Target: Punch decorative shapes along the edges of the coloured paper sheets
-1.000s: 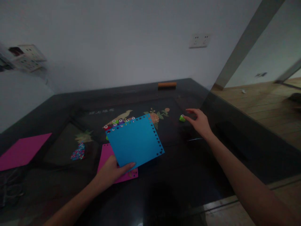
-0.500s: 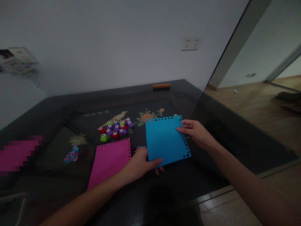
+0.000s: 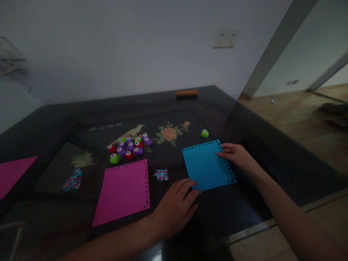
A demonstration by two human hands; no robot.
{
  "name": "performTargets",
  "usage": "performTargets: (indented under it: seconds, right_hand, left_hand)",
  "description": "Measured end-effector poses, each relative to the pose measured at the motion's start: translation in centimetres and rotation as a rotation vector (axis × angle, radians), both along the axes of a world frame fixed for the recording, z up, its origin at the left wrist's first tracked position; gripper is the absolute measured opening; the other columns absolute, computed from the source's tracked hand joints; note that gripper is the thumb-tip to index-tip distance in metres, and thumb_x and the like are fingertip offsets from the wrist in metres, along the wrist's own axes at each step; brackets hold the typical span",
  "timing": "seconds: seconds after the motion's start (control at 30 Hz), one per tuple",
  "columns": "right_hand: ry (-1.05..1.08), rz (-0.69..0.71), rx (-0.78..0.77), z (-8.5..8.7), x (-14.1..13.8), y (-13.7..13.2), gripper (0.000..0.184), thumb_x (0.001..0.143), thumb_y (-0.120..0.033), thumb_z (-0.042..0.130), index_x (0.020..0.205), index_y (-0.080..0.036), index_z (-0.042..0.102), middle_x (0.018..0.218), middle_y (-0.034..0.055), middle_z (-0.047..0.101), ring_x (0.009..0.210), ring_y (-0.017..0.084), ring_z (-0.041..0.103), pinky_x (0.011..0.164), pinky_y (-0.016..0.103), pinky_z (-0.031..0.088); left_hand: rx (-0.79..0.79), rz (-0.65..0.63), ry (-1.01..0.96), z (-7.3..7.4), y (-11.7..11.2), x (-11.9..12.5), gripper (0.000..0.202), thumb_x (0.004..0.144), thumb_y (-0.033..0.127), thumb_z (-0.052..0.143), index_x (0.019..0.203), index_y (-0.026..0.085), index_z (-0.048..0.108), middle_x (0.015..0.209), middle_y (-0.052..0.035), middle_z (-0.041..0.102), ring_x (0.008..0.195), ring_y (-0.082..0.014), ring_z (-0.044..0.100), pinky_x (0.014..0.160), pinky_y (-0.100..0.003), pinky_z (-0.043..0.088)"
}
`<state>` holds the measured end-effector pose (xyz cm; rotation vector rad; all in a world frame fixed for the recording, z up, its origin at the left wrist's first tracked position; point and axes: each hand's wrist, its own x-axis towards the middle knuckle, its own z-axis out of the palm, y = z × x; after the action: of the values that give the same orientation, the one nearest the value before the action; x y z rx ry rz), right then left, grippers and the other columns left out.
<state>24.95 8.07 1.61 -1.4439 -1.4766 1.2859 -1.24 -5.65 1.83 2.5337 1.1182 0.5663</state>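
Observation:
A square blue sheet of paper (image 3: 208, 166), with small cut-out holes along its top and right edges, lies on the dark table. The fingertips of my left hand (image 3: 178, 203) rest on its lower left corner, fingers spread and slightly bent. At the right edge, my right hand (image 3: 239, 156) pinches the sheet between thumb and fingers. Left of it lies a pink sheet of paper (image 3: 123, 192), with holes along the top and right edges. A small pile of confetti (image 3: 162, 174) sits between the sheets. A green craft punch (image 3: 204, 133) with an eye-like top stands behind the blue sheet.
Several red, purple and green craft punches (image 3: 130, 146) cluster behind the pink sheet. More confetti (image 3: 74, 179) lies to the left. Another pink sheet (image 3: 13, 172) is at the far left. An orange-brown bar (image 3: 187, 93) lies by the wall on the dark table (image 3: 163, 105).
The blue sheet has come down from my hands onto the table, farther right. My left hand has let go of its grip and spread its fingers. The green punch and small confetti pile are uncovered.

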Motion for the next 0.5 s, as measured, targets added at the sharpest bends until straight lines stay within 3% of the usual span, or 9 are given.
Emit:
performTargets:
  seconds: [0.1, 0.3, 0.5]
  right_hand:
    - [-0.093, 0.013, 0.056, -0.07, -0.04, 0.12, 0.028, 0.061, -0.036, 0.079, 0.082, -0.020, 0.069, 0.074, 0.0034, 0.073, 0.066, 0.022, 0.068, 0.060, 0.034, 0.054]
    - [-0.222, -0.016, 0.212, -0.39, -0.24, 0.09, 0.034, 0.065, -0.035, 0.075, 0.094, -0.021, 0.066, 0.065, 0.0000, 0.066, 0.062, 0.021, 0.064, 0.060, 0.036, 0.052]
    - [-0.346, -0.028, 0.312, -0.41, -0.22, 0.18, 0.042, 0.069, -0.032, 0.070, 0.109, -0.021, 0.062, 0.081, 0.0034, 0.064, 0.069, 0.020, 0.059, 0.062, 0.035, 0.048]
  left_hand:
    - [0.023, 0.030, 0.070, -0.58, 0.11, 0.11, 0.042, 0.085, 0.017, 0.055, 0.126, 0.016, 0.048, 0.139, -0.0156, 0.048, 0.132, -0.0285, 0.041, 0.104, -0.047, 0.043]
    - [-0.012, 0.001, 0.157, -0.68, 0.29, 0.11, 0.046, 0.089, 0.021, 0.050, 0.134, 0.015, 0.044, 0.145, -0.0157, 0.043, 0.136, -0.0278, 0.036, 0.109, -0.050, 0.037]
    - [-0.021, -0.003, 0.185, -0.61, 0.38, 0.15, 0.049, 0.091, 0.023, 0.047, 0.139, 0.017, 0.040, 0.148, -0.0138, 0.039, 0.138, -0.0257, 0.032, 0.109, -0.049, 0.036]
